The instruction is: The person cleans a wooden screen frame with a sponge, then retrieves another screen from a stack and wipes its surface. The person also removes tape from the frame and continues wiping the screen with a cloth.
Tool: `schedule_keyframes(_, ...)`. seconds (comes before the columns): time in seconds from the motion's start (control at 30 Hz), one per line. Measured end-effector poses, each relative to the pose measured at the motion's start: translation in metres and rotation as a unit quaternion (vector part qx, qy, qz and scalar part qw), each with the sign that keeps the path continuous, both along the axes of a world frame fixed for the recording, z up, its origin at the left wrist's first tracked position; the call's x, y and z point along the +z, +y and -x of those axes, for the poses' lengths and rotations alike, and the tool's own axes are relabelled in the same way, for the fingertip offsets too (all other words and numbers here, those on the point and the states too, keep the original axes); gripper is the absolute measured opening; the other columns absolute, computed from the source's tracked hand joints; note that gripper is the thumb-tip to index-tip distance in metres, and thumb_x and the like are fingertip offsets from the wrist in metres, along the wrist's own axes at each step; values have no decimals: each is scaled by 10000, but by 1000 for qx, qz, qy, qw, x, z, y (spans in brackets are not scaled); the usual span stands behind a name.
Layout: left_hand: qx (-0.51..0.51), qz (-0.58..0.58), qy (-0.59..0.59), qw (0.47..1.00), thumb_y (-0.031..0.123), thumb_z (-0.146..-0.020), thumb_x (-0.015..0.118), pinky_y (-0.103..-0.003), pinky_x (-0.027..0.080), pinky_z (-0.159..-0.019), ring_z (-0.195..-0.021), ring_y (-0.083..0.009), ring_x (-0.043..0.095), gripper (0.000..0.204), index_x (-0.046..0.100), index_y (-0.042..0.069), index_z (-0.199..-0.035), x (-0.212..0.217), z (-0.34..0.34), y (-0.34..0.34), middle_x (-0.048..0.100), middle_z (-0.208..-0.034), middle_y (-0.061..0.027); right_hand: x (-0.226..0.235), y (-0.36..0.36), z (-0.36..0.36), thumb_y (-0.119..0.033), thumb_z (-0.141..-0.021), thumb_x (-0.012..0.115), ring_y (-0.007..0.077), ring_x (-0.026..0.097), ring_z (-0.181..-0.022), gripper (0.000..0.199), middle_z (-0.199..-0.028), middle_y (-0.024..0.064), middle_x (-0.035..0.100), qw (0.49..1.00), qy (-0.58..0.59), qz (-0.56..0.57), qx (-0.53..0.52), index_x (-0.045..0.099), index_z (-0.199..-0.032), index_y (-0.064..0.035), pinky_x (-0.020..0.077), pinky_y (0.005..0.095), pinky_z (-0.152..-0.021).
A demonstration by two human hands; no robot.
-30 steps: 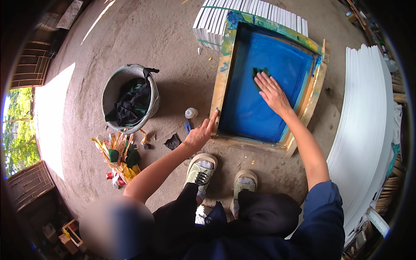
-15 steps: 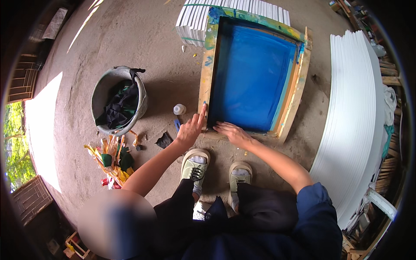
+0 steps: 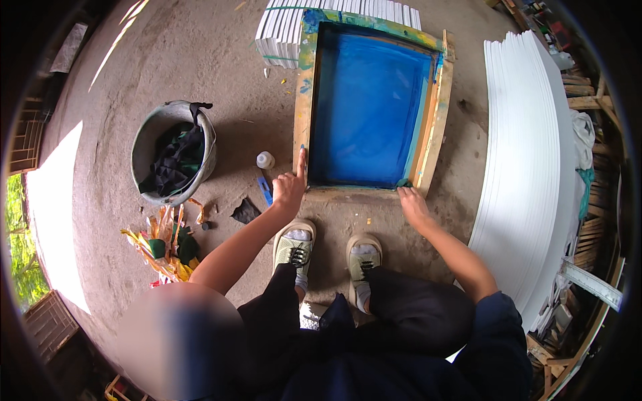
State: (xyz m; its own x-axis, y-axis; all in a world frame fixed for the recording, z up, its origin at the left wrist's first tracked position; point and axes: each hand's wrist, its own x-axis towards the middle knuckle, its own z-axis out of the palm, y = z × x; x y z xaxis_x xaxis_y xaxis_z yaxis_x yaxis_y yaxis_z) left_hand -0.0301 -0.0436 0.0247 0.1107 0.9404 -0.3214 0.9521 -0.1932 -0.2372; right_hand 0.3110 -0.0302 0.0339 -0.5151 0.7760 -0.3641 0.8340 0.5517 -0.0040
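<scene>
A wooden screen-printing frame (image 3: 439,127) with a blue mesh lies on the floor in front of me, its far edge stained green, yellow and blue. My left hand (image 3: 289,189) is at its near left corner. The index finger stretches along the left rail, and the other fingers curl against the wood. My right hand (image 3: 412,202) rests at the near right corner, fingers bent over the near rail. A small dark green piece (image 3: 403,182) shows at those fingertips inside the frame; its kind is unclear.
Left stands a grey bucket (image 3: 136,155) of dark cloths, near a small white bottle (image 3: 265,160), a blue tool (image 3: 265,190), a black scrap (image 3: 245,211) and crumpled orange wrappers (image 3: 162,244). White sheets are stacked right (image 3: 521,147); a strapped white bundle (image 3: 277,40) lies behind the frame.
My right hand has moved right along the frame's near edge, from the near left part to the near right corner. My left hand stays at the left rail. The whole view has shifted slightly.
</scene>
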Motion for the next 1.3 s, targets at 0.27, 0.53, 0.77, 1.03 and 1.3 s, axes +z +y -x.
schedule_keyframes(0.27,-61,13,36,997,190,-747,650,-273,438,-477,-577,-143,575,928,75,-46,-1437,1,0,4,608,-672,-43,25,-5,7,47,-762,523,332,599,-858,169,-898,175,616,946,217,124,-208,646,-866,-3,483,404,-745)
schedule_keyframes(0.53,-328,-84,11,941,272,-763,625,-293,478,-625,-782,-163,578,445,537,7,-1111,45,-29,51,586,-869,-55,44,-57,-44,-126,-801,611,329,613,-859,138,-877,164,643,934,113,196,-276,621,-904,-34,481,401,-748)
schedule_keyframes(0.77,-101,126,-374,913,262,-820,629,-406,502,-797,-981,-271,564,228,596,74,-945,42,-151,54,596,-963,-89,14,-20,-59,-170,-784,654,317,602,-857,222,-897,159,628,851,290,107,-424,561,-911,-15,466,401,-735)
schedule_keyframes(1.03,-6,130,-490,862,178,-791,654,-389,452,-874,-984,-295,543,239,596,46,-981,15,-211,30,596,-962,-108,-32,-13,-47,-41,-713,711,277,581,-717,292,-793,145,556,841,359,15,-406,442,-822,-4,464,376,-642)
schedule_keyframes(1.3,70,31,-499,863,185,-779,650,-402,480,-805,-955,-313,550,196,634,62,-931,-12,-257,32,601,-956,-115,-31,-12,-46,-8,-689,722,338,560,-721,322,-816,176,538,836,384,-12,-392,429,-821,5,449,412,-631)
